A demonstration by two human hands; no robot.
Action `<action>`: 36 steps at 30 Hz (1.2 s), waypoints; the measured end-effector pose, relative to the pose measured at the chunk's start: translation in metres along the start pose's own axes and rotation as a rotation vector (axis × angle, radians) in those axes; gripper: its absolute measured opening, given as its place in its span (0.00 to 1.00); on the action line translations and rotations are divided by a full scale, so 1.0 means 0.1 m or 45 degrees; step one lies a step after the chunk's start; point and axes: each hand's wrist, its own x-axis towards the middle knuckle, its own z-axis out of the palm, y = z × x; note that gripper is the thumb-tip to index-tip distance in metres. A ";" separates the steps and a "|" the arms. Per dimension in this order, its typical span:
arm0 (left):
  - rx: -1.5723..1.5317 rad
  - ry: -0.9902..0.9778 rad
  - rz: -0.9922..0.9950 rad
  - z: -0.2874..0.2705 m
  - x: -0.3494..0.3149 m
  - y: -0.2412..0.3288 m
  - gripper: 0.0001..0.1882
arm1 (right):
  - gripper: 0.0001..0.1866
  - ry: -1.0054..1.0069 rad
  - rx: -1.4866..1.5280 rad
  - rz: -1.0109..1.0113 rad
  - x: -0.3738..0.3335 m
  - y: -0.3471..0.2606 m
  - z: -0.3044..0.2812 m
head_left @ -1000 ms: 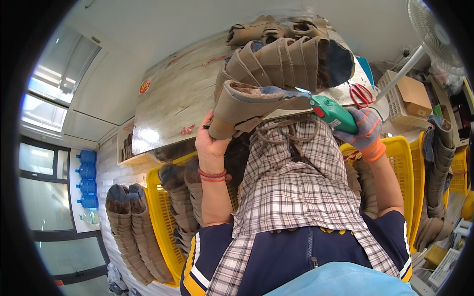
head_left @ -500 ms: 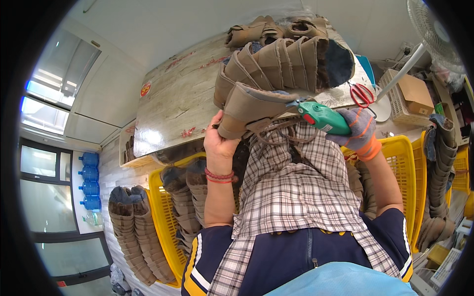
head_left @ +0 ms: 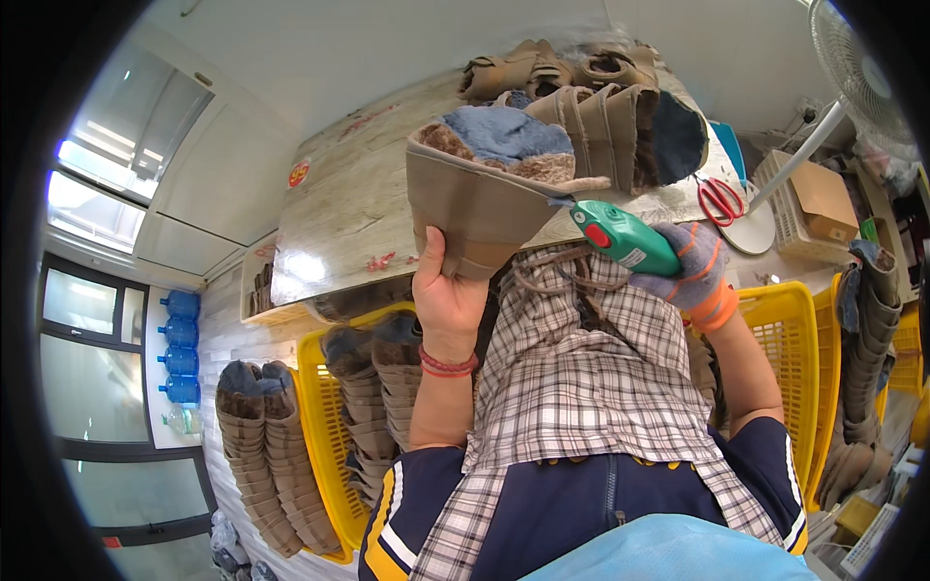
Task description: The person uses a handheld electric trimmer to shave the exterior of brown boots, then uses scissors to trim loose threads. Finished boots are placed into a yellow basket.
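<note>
A tan boot upper (head_left: 470,218) with brown fur and blue-grey lining is held up over the table's near edge. My bare left hand (head_left: 450,300), a red bracelet at its wrist, grips the upper from below, thumb on the outside. In a grey and orange glove, my right hand (head_left: 696,271) is wrapped round green cordless electric scissors (head_left: 630,237). Their tip meets the right edge of the upper, just under a narrow strip that sticks out there. Whether the blades are closed on the material is too small to tell. Behind the upper lies a row of nested uppers (head_left: 615,136).
Red-handled scissors (head_left: 720,201) lie at the right end of the table (head_left: 358,194). Yellow baskets (head_left: 315,387) of stacked uppers flank me; more stacks (head_left: 266,436) stand at left. A white fan (head_left: 862,68) and a cardboard box (head_left: 819,198) are at right.
My left hand has turned the upper so its fur-lined opening faces up, and raised it a little. The electric scissors stay at its right edge, tilted slightly more downward.
</note>
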 end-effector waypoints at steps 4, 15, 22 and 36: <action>0.180 -0.093 0.109 0.03 -0.05 -0.05 0.23 | 0.28 -0.063 0.090 0.063 0.07 -0.10 0.01; 0.660 -0.255 0.292 -0.11 -0.07 -0.22 0.23 | 0.26 -0.058 0.387 0.231 0.12 -0.24 0.17; 1.563 -0.185 0.634 -0.29 -0.02 -0.33 0.13 | 0.27 0.071 0.485 0.297 0.09 -0.27 0.29; 2.725 -0.575 1.066 -0.34 0.01 -0.33 0.23 | 0.24 0.015 1.024 0.878 0.08 -0.35 0.26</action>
